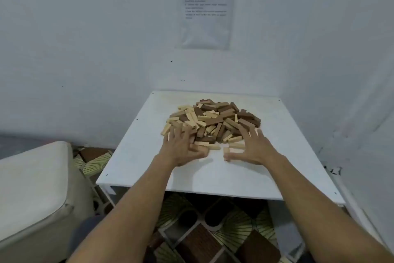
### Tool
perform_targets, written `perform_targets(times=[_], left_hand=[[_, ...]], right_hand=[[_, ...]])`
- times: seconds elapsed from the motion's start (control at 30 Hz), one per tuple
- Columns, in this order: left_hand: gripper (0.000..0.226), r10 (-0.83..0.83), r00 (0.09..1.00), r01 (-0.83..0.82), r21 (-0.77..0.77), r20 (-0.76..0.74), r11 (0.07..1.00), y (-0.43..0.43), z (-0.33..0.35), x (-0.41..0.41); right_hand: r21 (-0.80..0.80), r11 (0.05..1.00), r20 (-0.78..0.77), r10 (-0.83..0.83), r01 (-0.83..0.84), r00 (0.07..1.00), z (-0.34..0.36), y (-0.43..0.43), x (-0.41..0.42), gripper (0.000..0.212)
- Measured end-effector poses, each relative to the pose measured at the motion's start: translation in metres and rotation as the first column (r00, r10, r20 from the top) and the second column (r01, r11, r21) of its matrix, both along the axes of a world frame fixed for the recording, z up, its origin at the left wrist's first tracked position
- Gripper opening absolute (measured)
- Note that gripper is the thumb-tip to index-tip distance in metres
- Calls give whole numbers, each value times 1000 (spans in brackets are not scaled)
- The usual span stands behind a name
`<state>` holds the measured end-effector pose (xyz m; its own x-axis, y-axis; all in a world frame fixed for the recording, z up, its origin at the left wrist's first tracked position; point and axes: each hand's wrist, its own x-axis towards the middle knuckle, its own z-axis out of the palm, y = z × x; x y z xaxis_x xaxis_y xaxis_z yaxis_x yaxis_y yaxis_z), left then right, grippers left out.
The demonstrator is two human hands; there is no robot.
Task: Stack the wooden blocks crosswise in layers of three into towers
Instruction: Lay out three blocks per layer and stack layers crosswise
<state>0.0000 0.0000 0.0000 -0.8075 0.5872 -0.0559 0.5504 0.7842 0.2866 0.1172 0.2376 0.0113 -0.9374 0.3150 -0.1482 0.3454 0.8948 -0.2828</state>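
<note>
A loose heap of wooden blocks (213,119), light ones mostly to the left and dark brown ones to the right, lies on the far half of a small white table (213,175). No tower stands. My left hand (181,147) lies with spread fingers on the heap's near left edge and is blurred. My right hand (253,146) lies with spread fingers on the near right edge; its thumb touches a light block (235,150) at the front. Between the two hands a light block (210,147) lies flat on the table.
White walls close in behind and to the right of the table, with a printed sheet (205,4) taped up. A white padded seat (36,192) stands at the left. Patterned floor (213,230) shows under the table.
</note>
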Motion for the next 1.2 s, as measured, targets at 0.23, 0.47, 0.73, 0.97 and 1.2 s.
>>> perform_targets(times=[0.23, 0.47, 0.73, 0.97, 1.2], left_hand=[[143, 125, 992, -124, -73, 1, 990, 1, -22, -9], [146, 152, 987, -152, 6, 51, 988, 8, -39, -27], [143, 167, 985, -170, 68, 53, 983, 19, -50, -38], [141, 183, 983, -186, 112, 31, 976, 27, -54, -42], [143, 194, 980, -196, 125, 33, 973, 33, -56, -62]], right_hand=[[19, 1000, 27, 9, -9, 1000, -32, 15, -7, 130], [-36, 997, -53, 71, -73, 996, -36, 40, -34, 128], [-81, 992, -83, 93, -100, 992, -47, 54, -54, 121], [-56, 987, -111, 146, -153, 983, -53, 65, -69, 117], [-66, 980, -140, 176, -187, 974, -56, 71, -95, 119]])
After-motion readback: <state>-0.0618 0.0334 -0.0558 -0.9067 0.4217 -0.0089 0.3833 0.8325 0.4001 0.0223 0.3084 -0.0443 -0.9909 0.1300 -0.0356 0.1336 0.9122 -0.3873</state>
